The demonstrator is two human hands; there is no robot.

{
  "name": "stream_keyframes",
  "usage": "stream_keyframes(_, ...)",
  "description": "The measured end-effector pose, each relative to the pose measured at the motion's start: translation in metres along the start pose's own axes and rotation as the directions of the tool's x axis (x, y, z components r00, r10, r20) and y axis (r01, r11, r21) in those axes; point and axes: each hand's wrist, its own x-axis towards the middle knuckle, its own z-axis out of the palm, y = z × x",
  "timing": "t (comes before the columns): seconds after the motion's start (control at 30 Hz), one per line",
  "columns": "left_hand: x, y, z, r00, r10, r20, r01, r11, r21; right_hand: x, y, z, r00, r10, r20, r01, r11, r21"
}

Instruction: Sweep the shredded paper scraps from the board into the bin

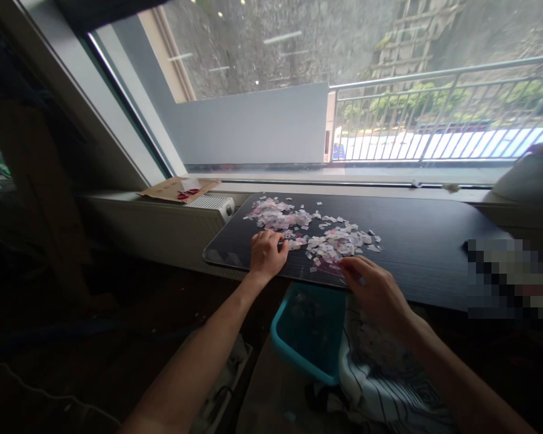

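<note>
A heap of small white and pink paper scraps (319, 235) lies spread on a dark table top (425, 241) by the window. My left hand (266, 253) rests on the table at the near left edge of the heap, fingers curled, thumb and forefinger pinched at the scraps. My right hand (374, 289) sits at the table's front edge beside the heap's near right side, fingers bent and pinched on a scrap. Below the edge, between my arms, stands a teal plastic bin (310, 337) with scraps inside.
Red-handled scissors (187, 193) lie on a piece of cardboard (163, 191) on the sill at left, next to a white device (212, 205). A striped cloth (384, 380) lies beside the bin. A blurred patch (511, 277) covers the table's right end. A railing shows outside the window.
</note>
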Motion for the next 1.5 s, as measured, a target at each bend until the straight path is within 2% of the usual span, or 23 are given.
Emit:
stream_keyframes(0.1,0.000,0.000,0.000,1.000,-0.004,0.005,0.004,1.000,-0.007,0.002,0.004,-0.003,0.998,-0.024,0.061,0.023,0.999,0.024)
stream_keyframes(0.33,0.001,0.000,-0.001,1.000,0.003,0.006,-0.003,1.000,-0.002,0.006,0.001,-0.002,0.996,-0.047,0.074,0.045,0.999,0.026)
stream_keyframes(0.5,0.000,0.000,-0.002,1.000,0.008,0.002,-0.008,1.000,0.003,-0.006,0.003,-0.012,0.988,-0.043,0.146,0.033,0.997,0.069)
stream_keyframes(0.6,0.000,0.000,-0.001,1.000,0.007,0.003,-0.007,1.000,0.007,-0.017,0.013,-0.023,0.996,-0.023,0.081,0.020,0.999,0.039)
stream_keyframes(0.7,0.000,0.001,0.000,1.000,0.008,0.007,-0.008,1.000,0.011,-0.027,0.025,-0.030,0.995,0.054,-0.085,-0.064,0.992,-0.108)
stream_keyframes(0.77,0.001,0.001,0.000,1.000,0.010,0.008,-0.010,1.000,0.014,-0.031,0.026,-0.031,0.987,0.084,-0.138,-0.109,0.977,-0.185)
stream_keyframes(0.93,0.001,0.002,0.000,1.000,0.010,0.003,-0.010,1.000,0.021,-0.036,0.009,-0.026,0.999,0.028,-0.039,-0.033,0.992,-0.122)
stream_keyframes(1.13,0.000,0.000,0.000,1.000,0.012,-0.008,-0.012,1.000,0.020,-0.040,0.009,-0.031,0.984,0.049,-0.171,-0.089,0.968,-0.234)
stream_keyframes(1.3,0.001,0.000,0.001,1.000,0.015,-0.014,-0.014,1.000,0.021,-0.042,0.010,-0.028,0.997,0.040,-0.062,-0.048,0.991,-0.126)
stream_keyframes(1.43,0.001,0.000,0.001,1.000,0.016,-0.018,-0.016,1.000,0.021,-0.041,0.008,-0.027,0.993,0.066,-0.096,-0.078,0.990,-0.120)
stream_keyframes(1.5,0.001,0.000,0.001,1.000,0.017,-0.019,-0.017,1.000,0.022,-0.041,0.005,-0.027,0.995,0.064,-0.077,-0.072,0.992,-0.105)
